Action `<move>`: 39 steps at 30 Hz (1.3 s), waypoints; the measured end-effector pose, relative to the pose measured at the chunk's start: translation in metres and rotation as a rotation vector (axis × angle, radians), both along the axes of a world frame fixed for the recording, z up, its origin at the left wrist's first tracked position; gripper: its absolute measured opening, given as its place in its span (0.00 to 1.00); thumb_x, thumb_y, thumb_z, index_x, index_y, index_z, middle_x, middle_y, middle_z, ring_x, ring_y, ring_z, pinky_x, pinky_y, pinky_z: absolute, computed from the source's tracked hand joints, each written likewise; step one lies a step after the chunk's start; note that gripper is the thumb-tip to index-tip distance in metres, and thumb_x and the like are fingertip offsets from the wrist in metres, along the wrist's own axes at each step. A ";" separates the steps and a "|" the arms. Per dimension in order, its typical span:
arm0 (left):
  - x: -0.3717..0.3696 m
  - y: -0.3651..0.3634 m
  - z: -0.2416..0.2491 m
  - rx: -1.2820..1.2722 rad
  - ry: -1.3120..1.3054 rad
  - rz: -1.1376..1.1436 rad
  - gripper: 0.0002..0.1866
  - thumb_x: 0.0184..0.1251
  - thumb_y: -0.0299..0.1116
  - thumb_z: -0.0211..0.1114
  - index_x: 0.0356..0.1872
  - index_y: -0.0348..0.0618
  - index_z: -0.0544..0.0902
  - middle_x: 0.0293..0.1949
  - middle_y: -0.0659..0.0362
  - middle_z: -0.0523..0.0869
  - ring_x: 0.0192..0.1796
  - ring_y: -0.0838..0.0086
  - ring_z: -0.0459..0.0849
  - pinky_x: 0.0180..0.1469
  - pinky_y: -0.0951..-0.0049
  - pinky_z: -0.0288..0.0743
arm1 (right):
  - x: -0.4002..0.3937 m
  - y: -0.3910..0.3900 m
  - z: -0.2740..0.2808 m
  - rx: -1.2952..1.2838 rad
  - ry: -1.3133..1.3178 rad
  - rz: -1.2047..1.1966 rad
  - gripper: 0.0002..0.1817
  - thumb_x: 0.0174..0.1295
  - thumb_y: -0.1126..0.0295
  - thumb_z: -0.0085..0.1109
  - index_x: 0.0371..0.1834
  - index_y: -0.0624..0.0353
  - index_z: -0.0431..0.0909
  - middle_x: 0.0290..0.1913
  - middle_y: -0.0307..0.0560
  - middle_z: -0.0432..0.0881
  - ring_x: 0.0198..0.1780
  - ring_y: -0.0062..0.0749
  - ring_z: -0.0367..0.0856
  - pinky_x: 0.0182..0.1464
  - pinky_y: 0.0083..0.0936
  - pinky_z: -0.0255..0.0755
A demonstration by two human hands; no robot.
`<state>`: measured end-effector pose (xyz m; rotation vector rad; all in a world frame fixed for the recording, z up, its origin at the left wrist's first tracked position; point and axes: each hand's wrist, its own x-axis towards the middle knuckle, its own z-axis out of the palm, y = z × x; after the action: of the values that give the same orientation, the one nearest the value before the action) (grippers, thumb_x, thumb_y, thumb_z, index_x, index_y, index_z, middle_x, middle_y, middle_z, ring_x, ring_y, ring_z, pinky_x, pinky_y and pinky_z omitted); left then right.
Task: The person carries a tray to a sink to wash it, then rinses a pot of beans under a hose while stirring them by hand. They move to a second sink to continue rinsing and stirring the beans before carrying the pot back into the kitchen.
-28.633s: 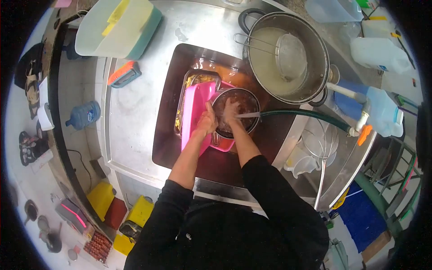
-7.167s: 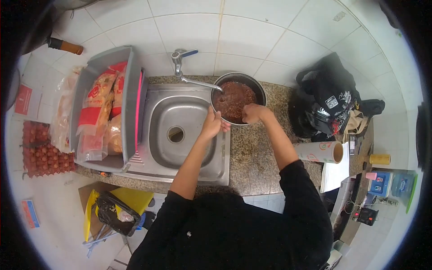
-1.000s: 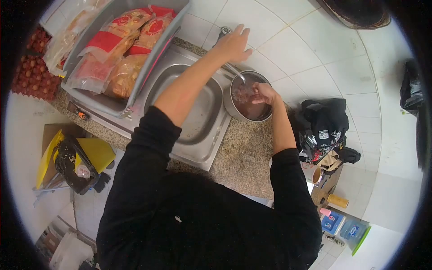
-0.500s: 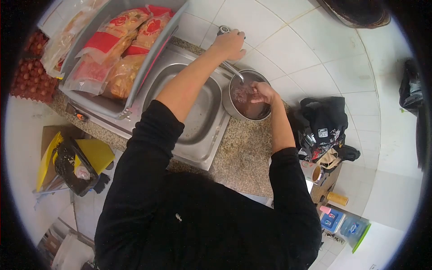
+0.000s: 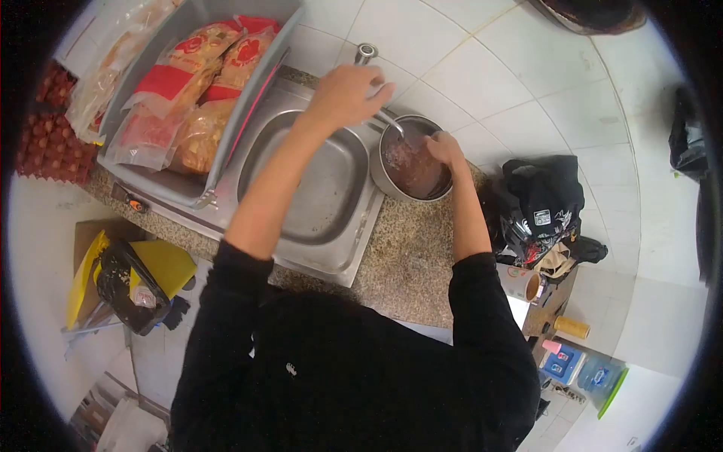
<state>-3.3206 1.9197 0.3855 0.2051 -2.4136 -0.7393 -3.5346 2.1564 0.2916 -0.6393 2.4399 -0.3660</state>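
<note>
My left hand (image 5: 348, 94) hovers over the back of the sink (image 5: 309, 188), just in front of the round tap knob (image 5: 366, 51) and off it. Its fingers are loosely bent and apart, holding nothing. From beneath it the metal spout (image 5: 389, 120) runs into a metal pot (image 5: 384, 179) on the counter right of the sink. Reddish-brown, murky water (image 5: 414, 169) with bubbles fills much of the pot. My right hand (image 5: 447, 149) reaches over the pot's right rim, fingers down toward the water; the fingertips are hidden.
A grey bin (image 5: 290, 41) with red-and-clear bags (image 5: 177, 79) stands left of the sink. Egg trays (image 5: 53, 147) lie further left. A black bag (image 5: 542, 192) sits right of the pot on the granite counter (image 5: 410, 252). A pan (image 5: 595, 11) hangs on the wall.
My left hand has come off the tap knob and moved down and left. My right hand has shifted slightly within the pot, its fingers now less visible.
</note>
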 end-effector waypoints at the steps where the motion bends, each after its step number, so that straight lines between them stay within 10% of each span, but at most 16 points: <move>1: 0.007 0.014 -0.008 0.217 0.088 0.002 0.19 0.65 0.48 0.62 0.36 0.39 0.85 0.28 0.50 0.87 0.28 0.56 0.86 0.36 0.61 0.79 | -0.001 0.005 -0.006 0.002 0.249 0.146 0.23 0.62 0.54 0.54 0.39 0.69 0.80 0.44 0.68 0.83 0.49 0.54 0.83 0.52 0.42 0.77; 7: 0.018 0.106 -0.134 0.758 -0.400 0.037 0.25 0.71 0.41 0.59 0.64 0.42 0.68 0.30 0.51 0.86 0.27 0.68 0.86 0.33 0.66 0.80 | 0.015 0.004 -0.061 0.061 0.331 0.072 0.29 0.61 0.52 0.56 0.56 0.66 0.76 0.53 0.71 0.79 0.59 0.63 0.75 0.63 0.43 0.69; 16: 0.007 0.161 -0.149 1.175 -0.400 -0.051 0.38 0.76 0.32 0.51 0.76 0.44 0.37 0.28 0.50 0.86 0.25 0.67 0.87 0.27 0.68 0.83 | 0.070 -0.014 -0.053 0.060 0.230 0.131 0.35 0.60 0.52 0.57 0.70 0.54 0.65 0.72 0.69 0.59 0.71 0.69 0.57 0.72 0.52 0.56; 30: 0.012 0.158 -0.143 1.105 -0.419 -0.002 0.35 0.75 0.32 0.54 0.75 0.40 0.46 0.30 0.53 0.86 0.28 0.72 0.87 0.29 0.73 0.81 | 0.046 0.038 -0.036 0.034 0.036 1.120 0.14 0.49 0.66 0.63 0.40 0.50 0.86 0.53 0.55 0.80 0.70 0.50 0.62 0.73 0.48 0.50; 37: -0.004 0.133 -0.175 0.676 -0.316 0.272 0.34 0.68 0.37 0.64 0.70 0.39 0.60 0.39 0.55 0.84 0.34 0.78 0.82 0.35 0.74 0.77 | 0.022 0.044 -0.040 0.328 0.161 1.021 0.15 0.48 0.75 0.62 0.41 0.51 0.86 0.61 0.48 0.73 0.67 0.52 0.64 0.64 0.45 0.68; 39: -0.021 0.121 -0.149 1.073 -0.201 0.285 0.31 0.65 0.39 0.67 0.65 0.39 0.66 0.42 0.56 0.83 0.32 0.77 0.80 0.34 0.74 0.75 | 0.019 0.045 -0.043 0.240 0.274 0.800 0.18 0.50 0.76 0.62 0.47 0.52 0.84 0.62 0.50 0.72 0.69 0.53 0.63 0.66 0.43 0.67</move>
<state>-3.3411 2.0409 0.2368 1.0458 -1.8374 -1.8518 -3.5158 2.2015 0.2489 -1.5339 2.1818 0.3510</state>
